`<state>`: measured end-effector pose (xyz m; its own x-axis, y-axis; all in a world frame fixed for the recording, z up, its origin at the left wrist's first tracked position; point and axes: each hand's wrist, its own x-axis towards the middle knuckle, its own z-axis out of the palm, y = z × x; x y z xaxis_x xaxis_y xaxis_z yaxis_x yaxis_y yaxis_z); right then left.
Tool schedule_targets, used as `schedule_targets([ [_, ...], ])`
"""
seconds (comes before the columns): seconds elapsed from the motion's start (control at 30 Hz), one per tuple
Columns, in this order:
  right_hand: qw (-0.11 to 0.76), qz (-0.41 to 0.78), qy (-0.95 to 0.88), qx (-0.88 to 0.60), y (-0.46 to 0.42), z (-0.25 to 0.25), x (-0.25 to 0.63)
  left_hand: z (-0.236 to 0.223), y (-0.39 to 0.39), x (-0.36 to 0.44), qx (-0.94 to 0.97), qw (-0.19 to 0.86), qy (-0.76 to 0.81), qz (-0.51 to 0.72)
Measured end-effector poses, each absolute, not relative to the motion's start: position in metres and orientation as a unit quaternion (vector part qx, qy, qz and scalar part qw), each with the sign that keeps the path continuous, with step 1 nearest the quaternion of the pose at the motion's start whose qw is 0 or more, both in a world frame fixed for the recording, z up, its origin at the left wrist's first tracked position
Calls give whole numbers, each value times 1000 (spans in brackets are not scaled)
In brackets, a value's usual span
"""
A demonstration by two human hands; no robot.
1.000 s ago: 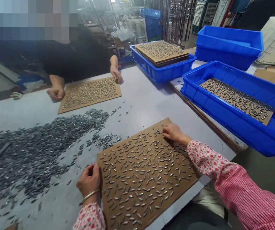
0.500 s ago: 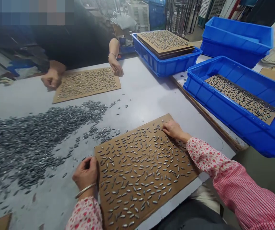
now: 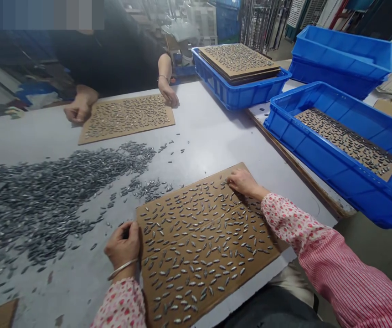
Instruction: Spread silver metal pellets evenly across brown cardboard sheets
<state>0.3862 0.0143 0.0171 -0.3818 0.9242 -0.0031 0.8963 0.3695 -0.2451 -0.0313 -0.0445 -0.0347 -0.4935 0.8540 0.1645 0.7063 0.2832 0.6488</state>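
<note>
A brown cardboard sheet (image 3: 196,230) lies in front of me, covered with small spindle-shaped metal pieces (image 3: 199,282) spread out singly. Against its left edge rests my left hand (image 3: 124,243), closed with fingers curled; whatever is inside the curl is hidden. Over the far right part of the sheet, my right hand (image 3: 244,182) is closed in a pinch, its fingertips down among the pieces. What the pinch holds is too small to make out. To the left, a large heap of the same grey pieces (image 3: 62,196) covers the white table (image 3: 216,141).
Across the table, a person's hands (image 3: 79,107) flank another filled cardboard sheet (image 3: 127,116). A blue tray (image 3: 230,98) bears stacked filled sheets (image 3: 239,59). At right, a blue bin (image 3: 285,118) contains one filled sheet (image 3: 346,141); nested blue bins (image 3: 339,64) stand behind.
The view has tilted down and shifted slightly. My right hand has moved a little left over the sheet's far right part. My left hand stays at the left edge.
</note>
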Motion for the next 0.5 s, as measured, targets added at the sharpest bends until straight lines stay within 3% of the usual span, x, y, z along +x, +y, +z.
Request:
schedule_targets([
  [0.17,43,104,-839,-532,12,23,384,-35,-46,-30,494,110,792,342],
  [0.37,-5,193,-826,-530,15,25,389,-37,-46,-30,492,90,787,361],
  [0.5,12,209,-803,-558,21,20,387,-39,-46,-31,494,93,783,365],
])
